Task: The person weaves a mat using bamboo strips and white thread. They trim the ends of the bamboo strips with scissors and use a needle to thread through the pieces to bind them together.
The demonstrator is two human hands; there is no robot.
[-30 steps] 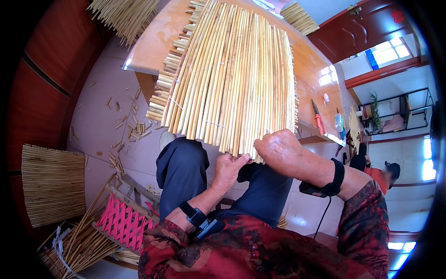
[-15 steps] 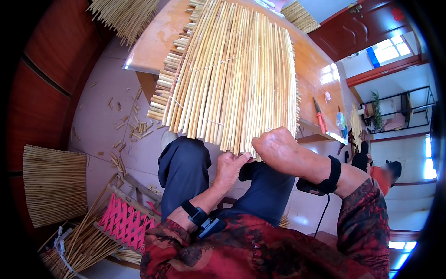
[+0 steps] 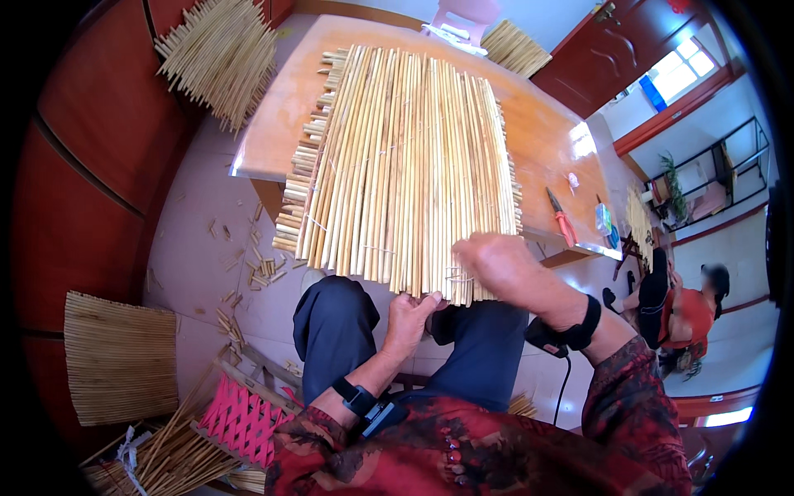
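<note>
A mat of straight, pale reed sticks [image 3: 397, 174] lies partly on the table, its near edge overhanging above my knees. At the middle of this edge my left hand [image 3: 407, 324] pinches the stick ends, thumb on top and fingers underneath. Over the near right part of the mat, my right hand [image 3: 500, 263] is curled closed with its back up. What its fingers hold, if anything, is hidden. Beside it, pale thread stitches [image 3: 457, 275] cross the sticks. More short stick ends [image 3: 291, 223] poke out from under the mat's left side.
Red-handled pliers [image 3: 562, 221] and a small blue-and-white box [image 3: 604, 218] lie on the table [image 3: 281, 99] at right. Cut stick pieces [image 3: 263, 271] litter the floor at left. Reed bundles, a finished mat [image 3: 120, 355] and a pink-strapped stool [image 3: 240, 417] surround me. Another person [image 3: 686, 314] sits at right.
The whole view has shifted, showing more of the table's far side. My right hand has moved up from the mat's near edge, uncovering stitches. My left hand keeps its hold.
</note>
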